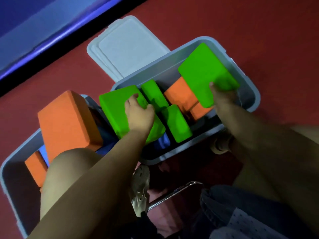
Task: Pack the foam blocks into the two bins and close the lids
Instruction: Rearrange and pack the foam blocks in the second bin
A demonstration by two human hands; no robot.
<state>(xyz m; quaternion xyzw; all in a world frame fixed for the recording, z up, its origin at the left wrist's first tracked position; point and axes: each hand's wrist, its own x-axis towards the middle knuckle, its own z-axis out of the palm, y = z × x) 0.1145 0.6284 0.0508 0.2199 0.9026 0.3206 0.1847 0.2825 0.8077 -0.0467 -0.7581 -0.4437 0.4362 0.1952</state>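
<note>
My left hand [138, 112] grips a large green block [119, 111] at the near bin [255, 99] rim; my right hand [222, 97] pinches a second green block [205, 73], tilted over orange blocks [183, 95]. Between my grips, two smaller green blocks [176, 121] stand in the bin. Left of my left grip, a large orange block [67, 125] leans in the second bin [10, 169]; a lid [127, 49] lies beyond.

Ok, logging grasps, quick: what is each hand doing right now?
Left hand: grips the near green block.
Right hand: holds the far green block; its fingers are hidden.

Your view was dim and softly blurred; near forearms out of focus, deep shadow below, wide-angle tilt throughout.
</note>
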